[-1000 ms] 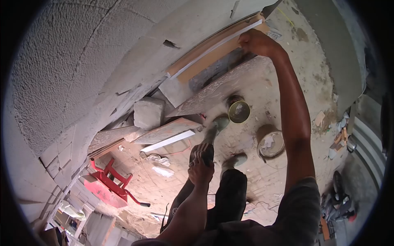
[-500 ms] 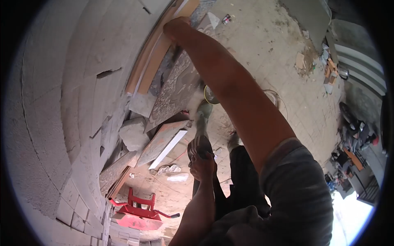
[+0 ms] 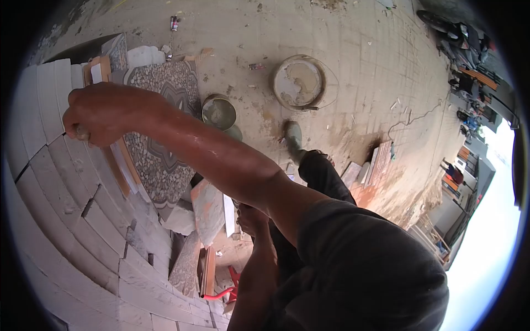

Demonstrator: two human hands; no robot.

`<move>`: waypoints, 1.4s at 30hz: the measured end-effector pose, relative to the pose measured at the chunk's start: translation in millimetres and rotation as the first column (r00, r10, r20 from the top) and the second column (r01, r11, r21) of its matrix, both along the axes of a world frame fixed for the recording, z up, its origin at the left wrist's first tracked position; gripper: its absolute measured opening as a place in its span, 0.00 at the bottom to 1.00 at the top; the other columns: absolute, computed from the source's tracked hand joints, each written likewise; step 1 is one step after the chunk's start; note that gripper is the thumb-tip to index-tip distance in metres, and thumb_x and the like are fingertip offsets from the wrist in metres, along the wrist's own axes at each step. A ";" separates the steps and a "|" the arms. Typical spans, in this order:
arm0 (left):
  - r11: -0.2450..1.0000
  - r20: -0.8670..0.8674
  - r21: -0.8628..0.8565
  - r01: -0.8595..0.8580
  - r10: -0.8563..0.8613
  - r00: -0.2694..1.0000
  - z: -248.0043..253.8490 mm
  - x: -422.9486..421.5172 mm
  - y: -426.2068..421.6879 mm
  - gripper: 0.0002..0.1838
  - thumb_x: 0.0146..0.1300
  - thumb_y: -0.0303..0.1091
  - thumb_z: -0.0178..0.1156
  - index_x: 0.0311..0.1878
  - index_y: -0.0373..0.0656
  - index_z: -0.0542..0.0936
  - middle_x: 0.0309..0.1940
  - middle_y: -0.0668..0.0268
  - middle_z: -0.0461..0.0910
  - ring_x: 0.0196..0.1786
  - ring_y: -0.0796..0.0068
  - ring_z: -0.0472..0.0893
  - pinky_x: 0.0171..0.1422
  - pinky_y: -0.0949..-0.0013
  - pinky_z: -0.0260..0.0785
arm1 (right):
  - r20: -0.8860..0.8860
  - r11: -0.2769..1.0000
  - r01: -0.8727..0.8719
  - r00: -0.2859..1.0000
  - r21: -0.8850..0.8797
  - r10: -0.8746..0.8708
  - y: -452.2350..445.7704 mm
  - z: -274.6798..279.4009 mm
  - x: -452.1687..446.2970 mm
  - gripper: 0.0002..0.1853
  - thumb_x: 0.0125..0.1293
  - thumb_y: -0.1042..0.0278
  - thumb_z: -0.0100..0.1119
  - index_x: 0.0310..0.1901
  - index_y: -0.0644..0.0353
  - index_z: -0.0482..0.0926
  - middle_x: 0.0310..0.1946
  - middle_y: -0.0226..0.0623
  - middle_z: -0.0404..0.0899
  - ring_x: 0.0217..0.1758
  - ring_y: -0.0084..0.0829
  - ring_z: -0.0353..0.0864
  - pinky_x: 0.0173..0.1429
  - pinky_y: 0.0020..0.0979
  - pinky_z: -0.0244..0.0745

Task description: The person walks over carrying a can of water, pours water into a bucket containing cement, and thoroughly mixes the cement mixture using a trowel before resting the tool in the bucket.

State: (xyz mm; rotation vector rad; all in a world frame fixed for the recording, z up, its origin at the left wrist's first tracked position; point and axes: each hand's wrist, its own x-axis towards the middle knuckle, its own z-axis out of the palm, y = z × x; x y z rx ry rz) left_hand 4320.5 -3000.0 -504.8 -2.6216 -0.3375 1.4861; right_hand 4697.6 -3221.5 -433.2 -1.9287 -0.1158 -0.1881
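Observation:
My right hand [image 3: 95,116] is curled closed against the pale block wall [image 3: 55,165]; whatever is between its fingers, if anything, is too hidden to make out. Beside and below it, brown and white strips [image 3: 122,165] stand along the wall, next to a patterned stone-look slab [image 3: 165,88]. Lower down, my left hand [image 3: 254,219] is closed round my bent left knee, and my right forearm covers part of it.
A small bucket [image 3: 219,113] and a wide round tub [image 3: 298,83] with grey residue stand on the dusty floor. Near my legs are a leaning slab [image 3: 208,212], a white strip [image 3: 228,215] and a red metal frame [image 3: 233,284]. A motorbike [image 3: 441,25] is at the upper right.
The view has swung round towards the block wall. My right hand has moved off the strips to the wall's blocks. My left hand stays at the knee.

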 end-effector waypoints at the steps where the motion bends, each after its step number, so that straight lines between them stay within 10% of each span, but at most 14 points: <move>1: 1.000 0.007 0.009 0.022 -0.022 1.000 -1.9 -5.7 -1.0 0.30 0.62 0.59 0.57 0.56 0.45 0.80 0.51 0.54 0.83 0.54 0.47 0.82 0.58 0.44 0.75 | 0.059 0.988 0.069 0.995 0.141 -0.078 -19.0 3.7 -38.1 0.15 0.52 0.73 0.73 0.43 0.54 0.88 0.50 0.35 0.80 0.54 0.38 0.81 0.56 0.39 0.78; 7: 0.985 0.136 0.100 0.139 -0.151 0.979 -3.4 -27.4 -31.0 0.30 0.62 0.61 0.57 0.51 0.42 0.83 0.47 0.52 0.85 0.51 0.47 0.84 0.56 0.45 0.76 | -0.023 0.640 0.342 0.892 0.689 -0.452 -125.4 -2.0 -243.9 0.16 0.58 0.83 0.71 0.48 0.59 0.82 0.52 0.38 0.83 0.61 0.31 0.80 0.65 0.35 0.77; 15: 0.986 0.209 0.136 0.098 -0.125 0.970 3.6 -93.3 -55.6 0.31 0.60 0.60 0.59 0.55 0.42 0.80 0.50 0.52 0.84 0.53 0.45 0.83 0.58 0.44 0.75 | -0.373 0.263 0.872 0.425 0.413 -0.825 -207.9 -29.0 -495.1 0.14 0.69 0.86 0.59 0.52 0.63 0.72 0.58 0.49 0.81 0.61 0.32 0.80 0.64 0.32 0.78; 20: 0.977 0.195 0.132 0.167 -0.190 0.962 9.7 -132.9 -46.3 0.34 0.59 0.57 0.62 0.60 0.40 0.78 0.56 0.51 0.81 0.60 0.44 0.79 0.64 0.44 0.72 | -0.344 0.289 0.954 0.297 0.076 -0.891 -221.4 -99.7 -607.0 0.13 0.67 0.83 0.62 0.50 0.63 0.73 0.57 0.47 0.83 0.61 0.33 0.81 0.64 0.33 0.77; 25: 0.748 0.485 -0.231 0.622 -0.465 0.740 -11.0 -128.4 -46.3 0.24 0.62 0.44 0.65 0.58 0.40 0.78 0.65 0.51 0.74 0.67 0.47 0.73 0.67 0.43 0.67 | -0.312 0.202 0.967 0.146 -0.156 -0.939 -235.9 -137.0 -666.5 0.14 0.63 0.84 0.63 0.49 0.63 0.74 0.57 0.45 0.83 0.61 0.36 0.81 0.65 0.35 0.75; 29: 0.728 0.323 -0.578 0.369 -0.211 0.923 -92.1 -117.9 -93.1 0.22 0.67 0.42 0.65 0.59 0.40 0.78 0.52 0.49 0.83 0.56 0.53 0.84 0.61 0.55 0.75 | -0.188 0.168 0.886 0.270 0.431 -0.944 -239.0 -91.2 -652.0 0.19 0.53 0.93 0.48 0.46 0.62 0.70 0.46 0.42 0.81 0.56 0.38 0.81 0.66 0.39 0.76; 33: 0.616 0.061 -0.787 -0.002 0.080 0.995 -253.0 -101.6 -110.4 0.19 0.75 0.41 0.60 0.59 0.36 0.78 0.45 0.58 0.85 0.47 0.69 0.85 0.52 0.66 0.77 | -0.096 0.399 0.710 0.545 0.580 -0.833 -256.8 -135.6 -606.1 0.20 0.48 0.93 0.46 0.42 0.61 0.68 0.39 0.38 0.76 0.45 0.32 0.78 0.63 0.39 0.75; 38: 0.524 -0.094 -0.812 -0.256 0.315 0.944 -308.0 -46.2 -191.5 0.20 0.78 0.46 0.54 0.62 0.43 0.76 0.48 0.64 0.83 0.44 0.71 0.84 0.44 0.68 0.73 | -0.189 0.769 0.491 0.870 0.409 -0.456 -279.7 -248.7 -532.8 0.16 0.54 0.88 0.51 0.42 0.59 0.70 0.39 0.31 0.77 0.45 0.24 0.76 0.55 0.28 0.73; 42: 0.534 -0.236 -0.692 -0.485 0.467 0.852 -335.1 -14.0 -226.6 0.20 0.79 0.50 0.49 0.64 0.48 0.74 0.47 0.67 0.81 0.44 0.71 0.84 0.45 0.65 0.73 | -0.239 0.687 0.542 0.837 0.484 -0.492 -259.9 -306.4 -505.5 0.13 0.58 0.82 0.57 0.44 0.57 0.73 0.37 0.29 0.78 0.42 0.20 0.76 0.50 0.25 0.73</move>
